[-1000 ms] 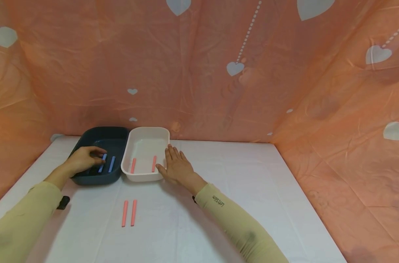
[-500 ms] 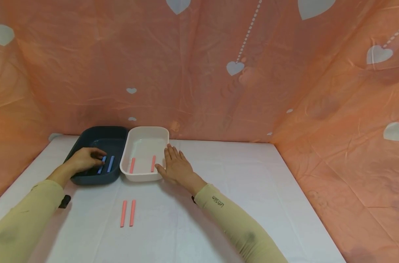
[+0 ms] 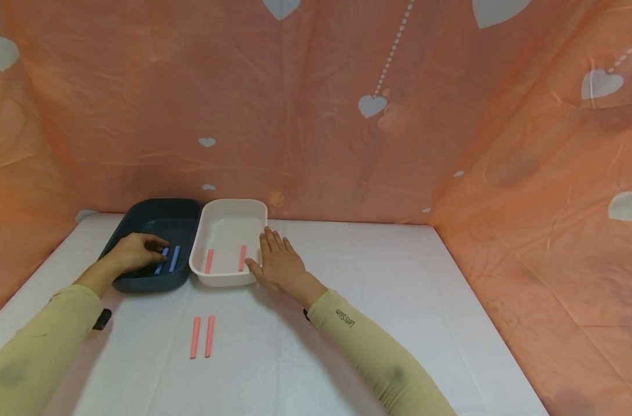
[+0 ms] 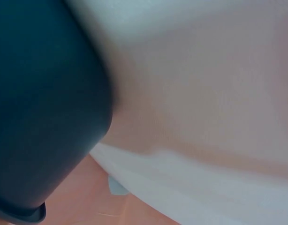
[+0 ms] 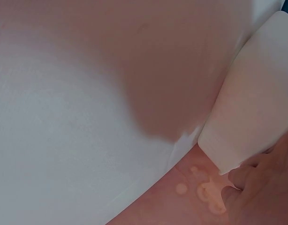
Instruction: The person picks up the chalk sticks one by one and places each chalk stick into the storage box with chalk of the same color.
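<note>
Head view, nearest the person, showed a left sleeve (image 3: 40, 341) and a right sleeve (image 3: 378, 352) stretched over the desk (image 3: 414, 277). Between them lay a left loose pink stick (image 3: 195, 338) and a right loose pink stick (image 3: 209, 336), side by side and apart, outside both trays. Beyond these stood a dark tray (image 3: 154, 284) and, just to its right, a white tray (image 3: 227, 280). The left hand (image 3: 133, 252) reached into the dark tray, narrowed, thumb and fingers bent round one blue stick (image 3: 159, 268); how firm that hold was could not be told. Just beside it, in the same tray, lay a second blue stick (image 3: 174, 259). The right hand (image 3: 280, 263) was spread wide, fingers straight, against the white tray's right side, perhaps steadying it. That tray held two pink sticks (image 3: 209, 261) (image 3: 242, 257), set apart. The step in hand seemed to be settling the first blue stick next to its neighbour; the next move probably called for easing thumb and fingers away without nudging either one. Farthest off hung an orange cloth (image 3: 321, 115) with pale hearts.
</note>
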{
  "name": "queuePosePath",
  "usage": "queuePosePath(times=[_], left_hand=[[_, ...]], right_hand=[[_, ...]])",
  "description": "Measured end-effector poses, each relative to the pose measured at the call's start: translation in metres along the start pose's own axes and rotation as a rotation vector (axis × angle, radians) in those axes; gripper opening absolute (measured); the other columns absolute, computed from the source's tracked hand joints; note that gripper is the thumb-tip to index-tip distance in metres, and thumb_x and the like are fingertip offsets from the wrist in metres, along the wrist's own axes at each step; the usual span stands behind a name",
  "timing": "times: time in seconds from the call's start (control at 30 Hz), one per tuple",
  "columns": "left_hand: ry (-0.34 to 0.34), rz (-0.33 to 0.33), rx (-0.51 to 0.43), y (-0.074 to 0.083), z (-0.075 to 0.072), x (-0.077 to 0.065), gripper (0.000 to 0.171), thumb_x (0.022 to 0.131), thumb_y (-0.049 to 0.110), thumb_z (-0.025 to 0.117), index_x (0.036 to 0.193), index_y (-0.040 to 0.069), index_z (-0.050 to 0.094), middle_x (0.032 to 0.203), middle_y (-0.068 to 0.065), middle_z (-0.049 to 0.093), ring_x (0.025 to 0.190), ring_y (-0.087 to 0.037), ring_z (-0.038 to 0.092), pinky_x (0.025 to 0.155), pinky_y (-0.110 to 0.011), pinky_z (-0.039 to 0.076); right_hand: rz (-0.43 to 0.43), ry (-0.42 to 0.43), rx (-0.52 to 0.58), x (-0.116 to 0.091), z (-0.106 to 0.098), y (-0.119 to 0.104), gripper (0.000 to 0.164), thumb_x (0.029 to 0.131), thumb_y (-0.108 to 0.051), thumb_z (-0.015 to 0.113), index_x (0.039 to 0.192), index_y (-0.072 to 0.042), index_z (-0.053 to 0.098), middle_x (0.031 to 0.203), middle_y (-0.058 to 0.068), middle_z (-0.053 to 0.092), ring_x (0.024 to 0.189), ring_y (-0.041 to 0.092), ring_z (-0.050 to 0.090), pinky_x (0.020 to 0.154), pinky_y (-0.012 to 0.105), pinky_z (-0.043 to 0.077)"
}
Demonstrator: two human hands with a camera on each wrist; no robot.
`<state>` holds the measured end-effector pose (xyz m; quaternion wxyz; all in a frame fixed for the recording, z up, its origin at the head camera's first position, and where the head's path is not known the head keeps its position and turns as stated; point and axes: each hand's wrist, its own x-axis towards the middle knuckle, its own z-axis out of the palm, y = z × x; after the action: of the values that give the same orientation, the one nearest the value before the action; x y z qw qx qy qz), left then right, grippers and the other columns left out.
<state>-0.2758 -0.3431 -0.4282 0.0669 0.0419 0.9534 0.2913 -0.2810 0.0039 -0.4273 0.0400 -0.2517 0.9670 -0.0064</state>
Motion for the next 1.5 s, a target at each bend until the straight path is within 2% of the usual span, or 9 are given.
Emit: queuePosePath(times=[0.37,0.6,0.67,0.87,1.13,1.33,1.5], left_hand=[[0.040,0.010,0.004,-0.001,-0.001,-0.006,0.047,0.092,0.015,0.074,0.127,-0.014,0.061,0.117,-0.033,0.067,0.109,-0.047,0.062,0.093,-0.063,0.047],[0.073,0.043,0.007,-0.002,-0.001,-0.007,0.047,0.092,0.014,0.074,0.128,-0.013,0.062,0.118,-0.032,0.068,0.109,-0.047,0.063,0.093,-0.061,0.048],[0.085,0.055,0.000,-0.002,-0.001,-0.008,0.046,0.093,0.013,0.073,0.128,-0.013,0.062,0.118,-0.032,0.068,0.108,-0.045,0.065,0.090,-0.057,0.050],[0.119,0.103,-0.025,0.005,0.000,-0.013,0.043,0.093,0.008,0.072,0.128,-0.015,0.062,0.112,-0.028,0.072,0.101,-0.037,0.071,0.078,-0.032,0.052],[0.179,0.118,-0.033,0.020,0.002,-0.030,0.041,0.095,0.012,0.073,0.130,-0.009,0.064,0.118,-0.029,0.071,0.099,-0.038,0.073,0.077,-0.034,0.054],[0.195,0.117,-0.074,0.026,0.004,-0.046,0.043,0.097,0.014,0.072,0.133,-0.008,0.063,0.118,-0.029,0.070,0.104,-0.040,0.070,0.072,-0.024,0.053],[0.228,0.109,-0.125,0.035,0.006,-0.060,0.042,0.099,0.018,0.070,0.133,-0.007,0.063,0.122,-0.031,0.067,0.104,-0.037,0.071,0.069,-0.021,0.054]], right_hand=[[-0.008,0.007,0.020,-0.001,0.002,-0.002,0.077,0.110,-0.056,0.026,0.167,-0.006,0.012,0.175,0.009,0.007,0.160,0.022,0.010,0.128,0.036,0.011],[-0.006,0.007,0.020,0.000,0.001,-0.003,0.077,0.110,-0.056,0.025,0.167,-0.006,0.011,0.175,0.008,0.006,0.160,0.022,0.010,0.128,0.036,0.010],[-0.007,0.005,0.018,0.000,0.000,-0.003,0.077,0.110,-0.057,0.025,0.167,-0.006,0.011,0.175,0.009,0.005,0.160,0.022,0.009,0.128,0.037,0.010],[-0.008,0.004,0.020,-0.001,0.001,-0.002,0.077,0.110,-0.057,0.024,0.167,-0.006,0.012,0.175,0.009,0.005,0.160,0.023,0.010,0.128,0.037,0.010],[-0.002,0.004,0.028,0.000,0.003,0.000,0.077,0.110,-0.056,0.025,0.166,-0.005,0.011,0.175,0.009,0.005,0.160,0.023,0.010,0.128,0.037,0.011],[-0.010,0.002,0.037,0.002,0.004,0.001,0.078,0.110,-0.057,0.025,0.166,-0.005,0.011,0.175,0.009,0.005,0.160,0.024,0.009,0.128,0.038,0.010],[-0.008,-0.011,0.028,0.002,0.001,0.001,0.078,0.110,-0.056,0.024,0.166,-0.005,0.010,0.175,0.009,0.003,0.160,0.023,0.008,0.128,0.038,0.009]])
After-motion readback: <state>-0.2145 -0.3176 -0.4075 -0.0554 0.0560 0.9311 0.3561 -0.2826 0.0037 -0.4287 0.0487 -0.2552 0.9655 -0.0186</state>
